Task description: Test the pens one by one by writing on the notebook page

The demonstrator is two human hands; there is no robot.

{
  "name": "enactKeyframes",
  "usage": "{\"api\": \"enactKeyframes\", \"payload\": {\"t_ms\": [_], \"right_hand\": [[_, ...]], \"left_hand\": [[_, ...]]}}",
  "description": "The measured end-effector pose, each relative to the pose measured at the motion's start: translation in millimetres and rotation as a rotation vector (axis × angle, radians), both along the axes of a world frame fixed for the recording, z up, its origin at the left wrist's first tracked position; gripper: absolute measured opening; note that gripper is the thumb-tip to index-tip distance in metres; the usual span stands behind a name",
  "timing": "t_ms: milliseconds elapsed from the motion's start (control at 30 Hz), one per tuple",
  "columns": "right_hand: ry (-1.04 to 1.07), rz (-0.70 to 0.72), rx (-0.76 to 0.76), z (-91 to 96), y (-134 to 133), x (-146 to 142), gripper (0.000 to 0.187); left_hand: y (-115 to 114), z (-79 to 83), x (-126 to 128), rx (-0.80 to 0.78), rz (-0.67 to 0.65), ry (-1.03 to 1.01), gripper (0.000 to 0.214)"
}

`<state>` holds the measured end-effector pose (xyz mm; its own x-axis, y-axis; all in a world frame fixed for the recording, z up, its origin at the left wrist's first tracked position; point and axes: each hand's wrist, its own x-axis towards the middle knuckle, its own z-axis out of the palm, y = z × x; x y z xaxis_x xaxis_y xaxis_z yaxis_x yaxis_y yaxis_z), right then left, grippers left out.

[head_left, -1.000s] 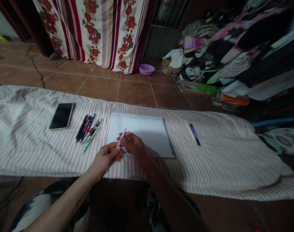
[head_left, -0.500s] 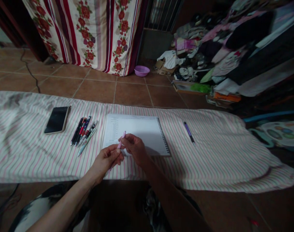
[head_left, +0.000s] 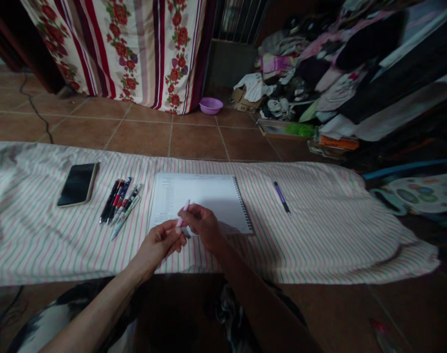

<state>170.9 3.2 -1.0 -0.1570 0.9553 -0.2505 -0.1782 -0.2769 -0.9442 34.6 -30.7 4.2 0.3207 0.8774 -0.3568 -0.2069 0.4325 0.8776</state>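
Observation:
Between my two hands is a pink pen (head_left: 184,214), held tilted over the lower left part of a spiral notebook (head_left: 209,189). My left hand (head_left: 163,241) pinches its lower end between thumb and fingers. Higher up, the thumb and fingers of my right hand (head_left: 202,223) are closed on the same pen. The notebook lies flat with its coil on the right side and printed lines along its left. Left of it, a bunch of several pens (head_left: 121,203) lies side by side. A purple and black pen (head_left: 282,198) rests alone to the right.
A phone (head_left: 76,184) lies at the left on the striped cloth (head_left: 319,220) covering the low table. Beyond the table are a floral curtain (head_left: 142,54), a purple basin (head_left: 211,105) and a heap of clothes (head_left: 304,68). A painted plastic seat (head_left: 422,191) stands at the right.
The view has shifted slightly, so the table things appear a little further left. Both hands keep their hold on the pink pen, with hardly any movement.

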Motion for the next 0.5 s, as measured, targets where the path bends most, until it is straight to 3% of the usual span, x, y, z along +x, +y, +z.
{"api": "enactKeyframes", "payload": {"t_ms": [267,500], "right_hand": [[0.079,0.101,0.030,4.5,-2.2,1.2,0.031],[-0.008,0.033,-0.029,2.8,-0.2,-3.6,0.020]], "left_hand": [[2.9,5.9,-1.2,-0.006,0.008,0.010,0.031],[1.5,5.7,-1.8,0.003,0.006,0.021,0.032]]}}
